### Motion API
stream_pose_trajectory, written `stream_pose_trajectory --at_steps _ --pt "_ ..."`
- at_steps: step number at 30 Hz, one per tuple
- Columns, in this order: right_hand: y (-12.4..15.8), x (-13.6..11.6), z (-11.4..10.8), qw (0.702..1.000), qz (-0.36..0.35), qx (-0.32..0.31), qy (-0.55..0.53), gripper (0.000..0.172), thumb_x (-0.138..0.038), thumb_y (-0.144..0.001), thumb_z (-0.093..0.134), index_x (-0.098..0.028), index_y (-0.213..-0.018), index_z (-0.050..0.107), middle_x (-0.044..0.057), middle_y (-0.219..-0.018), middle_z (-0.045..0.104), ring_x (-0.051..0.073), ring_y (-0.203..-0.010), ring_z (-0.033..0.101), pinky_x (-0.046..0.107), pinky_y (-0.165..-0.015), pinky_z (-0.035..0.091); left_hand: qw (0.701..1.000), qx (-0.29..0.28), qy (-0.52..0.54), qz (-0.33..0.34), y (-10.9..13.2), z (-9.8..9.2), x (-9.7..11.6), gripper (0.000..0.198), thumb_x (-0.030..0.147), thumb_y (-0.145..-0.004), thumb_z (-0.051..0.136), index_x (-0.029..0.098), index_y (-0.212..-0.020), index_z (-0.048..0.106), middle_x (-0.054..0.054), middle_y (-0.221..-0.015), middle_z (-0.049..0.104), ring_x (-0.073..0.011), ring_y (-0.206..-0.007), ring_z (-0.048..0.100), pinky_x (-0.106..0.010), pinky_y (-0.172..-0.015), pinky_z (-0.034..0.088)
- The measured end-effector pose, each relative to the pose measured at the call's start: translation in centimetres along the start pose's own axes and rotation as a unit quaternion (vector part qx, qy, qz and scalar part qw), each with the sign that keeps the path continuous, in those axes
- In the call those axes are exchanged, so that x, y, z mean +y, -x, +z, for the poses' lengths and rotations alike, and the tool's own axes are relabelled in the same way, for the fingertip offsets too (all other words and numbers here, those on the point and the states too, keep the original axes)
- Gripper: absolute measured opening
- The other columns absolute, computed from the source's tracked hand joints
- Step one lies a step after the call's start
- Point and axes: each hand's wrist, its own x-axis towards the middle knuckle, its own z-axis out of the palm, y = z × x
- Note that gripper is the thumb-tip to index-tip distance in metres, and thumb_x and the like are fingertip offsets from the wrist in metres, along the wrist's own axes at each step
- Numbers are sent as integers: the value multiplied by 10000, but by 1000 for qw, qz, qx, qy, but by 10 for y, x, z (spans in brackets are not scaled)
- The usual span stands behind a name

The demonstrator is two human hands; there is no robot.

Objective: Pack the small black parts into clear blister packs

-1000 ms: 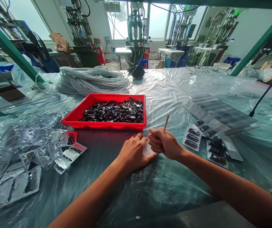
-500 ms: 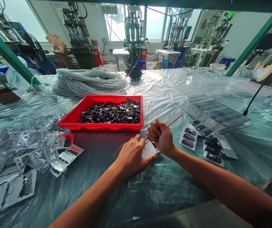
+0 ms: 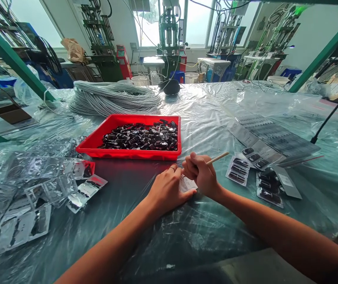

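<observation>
In the middle of the table lies a small whitish blister tray (image 3: 189,183), partly covered by my hands. My left hand (image 3: 169,186) rests over its left side, the thumb along the near edge and the fingers along the far edge, holding it against the table. My right hand (image 3: 202,173) is closed in a fist around a thin wooden stick (image 3: 220,157), directly above the tray's right side. The stick's back end points up to the right; its front end is hidden by the hands. Just beyond stands a red bin (image 3: 133,154) of small black glossy parts (image 3: 142,136).
Left lie loose clear plastic trays (image 3: 36,169) and silvery blister packs (image 3: 27,228). Filled packs of black parts (image 3: 238,170) and stacked grey sheets (image 3: 278,136) sit right. A wire coil (image 3: 112,98) lies behind the bin. Green frame posts (image 3: 15,59) flank the table.
The stick has tipped flatter in my right fist, which stays over the tray. My left hand keeps its hold. The whole view has shifted slightly, with things appearing a little farther right and higher.
</observation>
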Motion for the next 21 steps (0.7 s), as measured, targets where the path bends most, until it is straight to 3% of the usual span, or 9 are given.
stream_pose_trajectory --at_steps 7,10,15,17,21 --pt "-8 12 0 1000 19 -11 5 579 -542 -815 604 -221 -468 270 -91 -430 196 45 -382 168 230 -392 141 1000 0 9 0 -1 -2 0 444 489 -795 649 172 -1106 638 -106 -1058 684 -278 -958 674 -355 -780 539" --pt "-8 5 -1 997 79 -6 -10 553 -497 -791 618 -231 -467 257 -103 -425 181 37 -366 138 220 -365 105 1000 -3 -4 -9 0 -2 1 518 548 -784 661 154 -1119 640 -126 -1118 670 -300 -1006 664 -377 -831 535" --pt "-3 -18 -12 963 239 -120 -19 478 -369 -807 588 -228 -464 286 -98 -417 217 39 -364 127 211 -353 82 999 1 -25 -28 0 -1 5 563 594 -789 658 151 -1136 648 -127 -1134 658 -305 -993 667 -393 -846 532" --pt "-5 -24 -18 965 231 -117 -31 478 -350 -803 589 -223 -461 280 -95 -421 215 42 -373 125 213 -361 86 999 -2 -32 -25 -1 -4 4 587 621 -802 636 158 -1164 639 -120 -1158 645 -302 -1001 663 -390 -828 535" --pt "-13 -26 -29 986 131 -33 -97 505 -372 -810 564 -217 -457 239 -93 -426 164 52 -381 103 225 -376 107 998 4 -63 2 -2 -22 -7 786 732 -698 674 150 -1222 607 -125 -1203 611 -327 -1077 620 -415 -883 516"
